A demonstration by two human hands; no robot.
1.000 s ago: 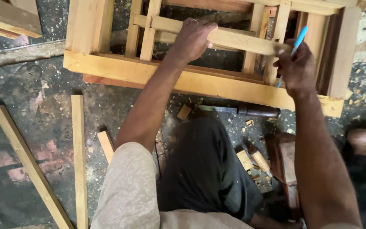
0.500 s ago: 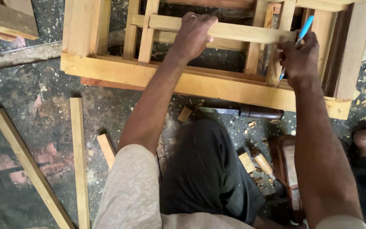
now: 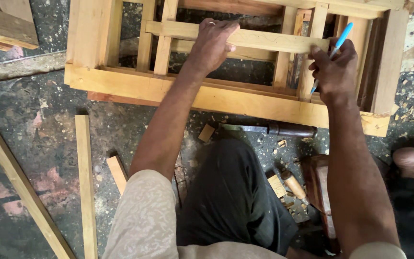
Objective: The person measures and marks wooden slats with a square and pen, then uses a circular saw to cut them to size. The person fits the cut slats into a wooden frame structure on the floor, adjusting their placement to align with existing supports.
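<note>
A pale wooden frame [image 3: 207, 98] with several upright slats lies on the dark floor ahead of me. Across the slats rests a loose wooden strip [image 3: 264, 40]. My left hand [image 3: 212, 41] presses down on the strip near its left end, fingers curled over its far edge. My right hand [image 3: 334, 69] holds a blue pen [image 3: 334, 52] at the strip's right end, tip pointing down toward an upright slat [image 3: 310, 57].
A dark-handled chisel [image 3: 269, 128] lies on the floor just in front of the frame. Loose wooden battens [image 3: 86, 182] and a longer one [image 3: 25, 192] lie at left. Small offcuts, a wooden tool handle [image 3: 294, 184] and a dark wooden block [image 3: 318, 192] sit by my knee.
The view has shifted slightly downward. My right hand with the pen has moved a little down along the strip's right end. My left hand stays on the strip.
</note>
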